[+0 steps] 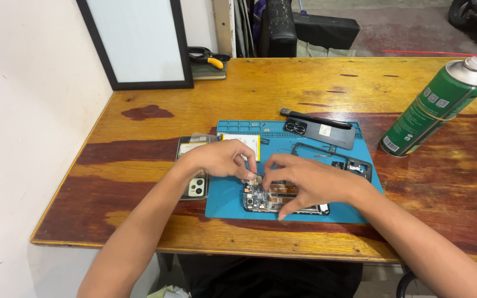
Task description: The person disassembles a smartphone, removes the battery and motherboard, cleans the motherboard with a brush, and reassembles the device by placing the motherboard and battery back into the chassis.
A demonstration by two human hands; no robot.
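You have just one camera, and it sits on your head. It looks forward and down at the wooden desk (305, 88), from close enough that your two arms reach in from the bottom edge. The far edge of the desk and a bit of floor behind it show at the top.

— Where are the person's arms?

— Both bare forearms reach in from the bottom edge and angle toward each other, meeting mid-frame.

— And the hands?

— The left hand (222, 159) is palm down, fingers curled, thumb and forefinger pinched. The right hand (305, 179) is beside it, fingers bent downward, fingertips nearly touching the left's.
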